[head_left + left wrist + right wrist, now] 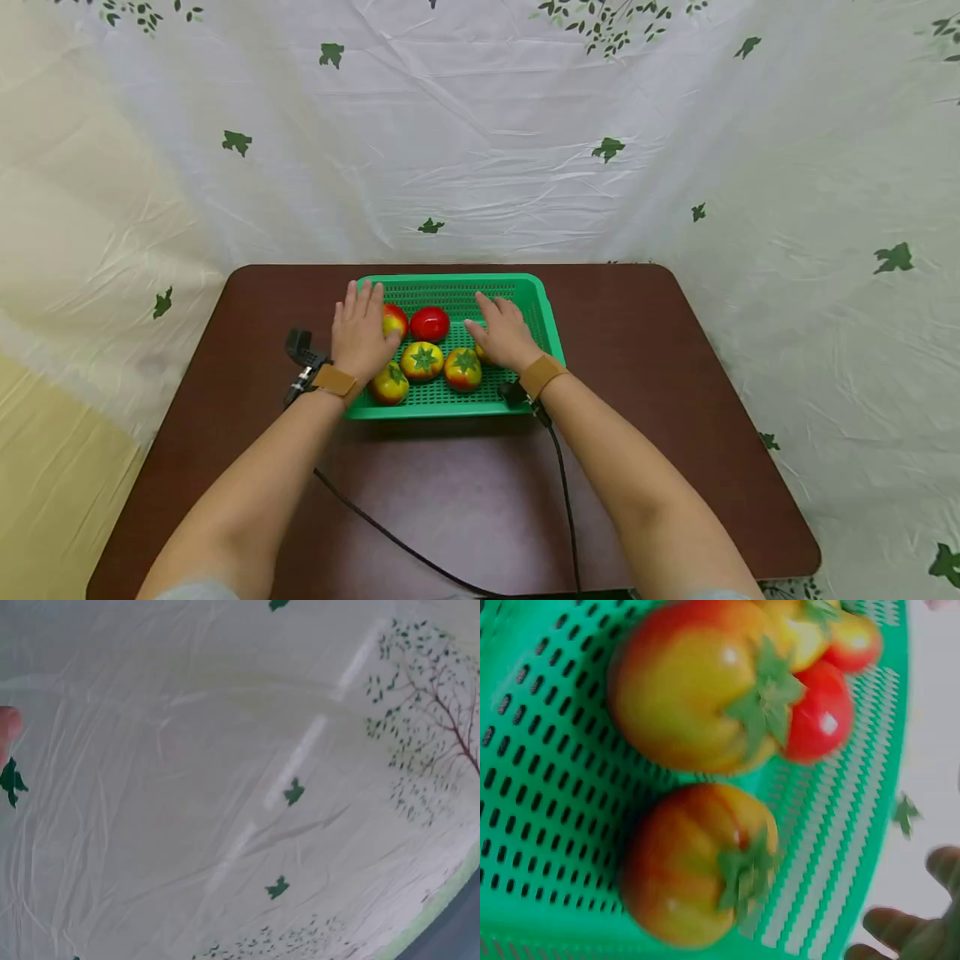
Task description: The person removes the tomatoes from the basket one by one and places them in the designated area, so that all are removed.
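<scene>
Bare forearms [258,479] up front, stretched over the brown table [615,342], and between the hands sits the green basket [450,412], its long axis running left to right! Left hand [360,337] is over the left end, fingers straight, grasping nothing; a red-and-yellow fruit [394,318] lies just right of it. Right hand [510,335], fingers spread and free, is nearest the half-hidden fruit [482,355]. Red fruit [430,323]? Far side, between both. Whether either hand touches the rim, can't tell.
</scene>
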### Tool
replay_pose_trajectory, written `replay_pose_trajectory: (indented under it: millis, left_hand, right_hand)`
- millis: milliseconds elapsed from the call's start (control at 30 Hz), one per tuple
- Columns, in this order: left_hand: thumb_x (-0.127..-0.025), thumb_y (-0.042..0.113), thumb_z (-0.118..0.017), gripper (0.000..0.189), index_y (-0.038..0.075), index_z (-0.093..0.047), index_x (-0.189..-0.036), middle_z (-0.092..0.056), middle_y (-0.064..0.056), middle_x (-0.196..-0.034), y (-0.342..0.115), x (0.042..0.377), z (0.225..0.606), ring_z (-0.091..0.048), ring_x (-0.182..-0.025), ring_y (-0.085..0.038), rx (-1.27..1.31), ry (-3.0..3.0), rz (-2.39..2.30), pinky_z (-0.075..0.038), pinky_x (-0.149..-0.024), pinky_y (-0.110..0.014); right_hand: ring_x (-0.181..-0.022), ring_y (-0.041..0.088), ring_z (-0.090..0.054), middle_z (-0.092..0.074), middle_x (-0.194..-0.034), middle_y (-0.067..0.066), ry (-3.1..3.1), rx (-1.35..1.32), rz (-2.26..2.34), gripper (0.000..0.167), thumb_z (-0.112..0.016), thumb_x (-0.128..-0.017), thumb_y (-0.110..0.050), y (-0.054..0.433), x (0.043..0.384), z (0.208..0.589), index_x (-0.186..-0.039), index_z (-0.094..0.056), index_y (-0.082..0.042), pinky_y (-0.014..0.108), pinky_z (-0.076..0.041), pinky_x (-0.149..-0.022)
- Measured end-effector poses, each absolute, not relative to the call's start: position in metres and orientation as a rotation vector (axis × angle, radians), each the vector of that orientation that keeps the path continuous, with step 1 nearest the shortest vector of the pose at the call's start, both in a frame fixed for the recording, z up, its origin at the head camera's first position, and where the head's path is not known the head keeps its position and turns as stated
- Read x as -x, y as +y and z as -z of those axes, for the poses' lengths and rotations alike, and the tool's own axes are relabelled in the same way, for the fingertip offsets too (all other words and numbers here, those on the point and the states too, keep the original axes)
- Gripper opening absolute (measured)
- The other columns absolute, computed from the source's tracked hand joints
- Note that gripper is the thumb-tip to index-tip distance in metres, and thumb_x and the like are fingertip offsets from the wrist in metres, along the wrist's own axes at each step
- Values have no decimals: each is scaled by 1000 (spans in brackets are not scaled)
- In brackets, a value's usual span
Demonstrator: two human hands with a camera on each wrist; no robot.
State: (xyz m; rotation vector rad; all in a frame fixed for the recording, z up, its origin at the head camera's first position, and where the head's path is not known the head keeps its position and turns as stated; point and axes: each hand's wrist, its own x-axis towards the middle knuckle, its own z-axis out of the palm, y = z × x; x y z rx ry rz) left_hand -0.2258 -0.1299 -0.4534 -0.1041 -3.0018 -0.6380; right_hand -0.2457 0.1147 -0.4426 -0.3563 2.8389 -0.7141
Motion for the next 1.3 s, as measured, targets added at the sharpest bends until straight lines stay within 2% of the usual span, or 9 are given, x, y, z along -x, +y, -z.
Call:
replay_pose_trajectory:
  millis: [100, 233, 367, 533, 700, 800, 967, 1133, 1300]
  left_hand:
    - [-95, 28, -62, 83, 3, -16, -160, -10, -19, -169, -150, 211, 460, -1, -158, -37, 23, -2990, 703, -7, -127, -60]
    - [-96, 29, -61, 88, 2, -7, -161, -5, -23, -168, -164, 199, 466, -4, -156, -44, -69, -3030, 876, -16, -123, -65]
    - [-99, 28, -56, 89, 3, 3, -161, -9, -28, -166, -167, 195, 472, -18, -152, -48, -142, -3070, 1130, -25, -120, -65]
    - [-101, 19, -52, 81, 3, 0, -161, -19, -28, -164, -168, 195, 479, -29, -148, -46, -206, -3034, 1281, -30, -119, -61]
    - [-102, 12, -47, 75, 5, -2, -162, -20, -27, -164, -168, 195, 483, -28, -148, -46, -253, -3009, 1307, -30, -119, -61]
    - [-103, 11, -46, 74, 5, -2, -162, -20, -28, -164, -166, 194, 483, -27, -149, -46, -266, -3009, 1305, -29, -120, -62]
    - [-103, 11, -46, 73, 4, -3, -161, -22, -28, -163, -164, 193, 482, -29, -148, -46, -266, -3006, 1276, -29, -120, -60]
    - [-103, 10, -46, 73, 3, -3, -161, -23, -28, -163, -165, 192, 480, -30, -147, -46, -283, -3002, 1274, -30, -119, -60]
    - [-103, 10, -46, 73, 4, -3, -161, -24, -28, -163, -165, 193, 479, -31, -147, -46, -283, -2998, 1273, -32, -119, -61]
  right_hand:
    - [-154, 43, -15, -20, -165, 23, 2820, 321, 753, 66, -43, -106, -40, 121, 240, 440, -162, -19, -15, 63, -23, -122]
    - [-154, 43, -14, -19, -165, 23, 2824, 283, 693, 68, -46, -105, -42, 126, 240, 434, -162, -18, -16, 64, -25, -121]
    - [-154, 44, -12, -16, -166, 22, 2800, 258, 614, 72, -51, -103, -41, 127, 247, 430, -162, -18, -17, 63, -27, -120]
    - [-154, 46, -13, -12, -167, 23, 2714, 218, 532, 73, -55, -101, -38, 127, 255, 435, -162, -19, -19, 63, -29, -120]
    - [-151, 52, -17, -8, -167, 25, 2613, 234, 528, 69, -54, -100, -19, 130, 264, 447, -161, -23, -17, 65, -28, -119]
    - [-150, 52, -19, -6, -167, 25, 2572, 226, 513, 69, -54, -98, -17, 131, 268, 454, -161, -24, -17, 64, -28, -120]
    - [-150, 46, -26, -16, -164, 26, 2530, 246, 486, 73, -60, -96, -27, 130, 270, 463, -160, -27, -14, 60, -33, -119]
    - [-148, 40, -32, -28, -161, 24, 2522, 296, 486, 78, -68, -92, -19, 130, 274, 476, -159, -29, -15, 55, -40, -115]
    - [-149, 39, -31, -32, -161, 22, 2539, 283, 502, 81, -71, -91, -18, 130, 278, 481, -159, -29, -15, 54, -39, -117]
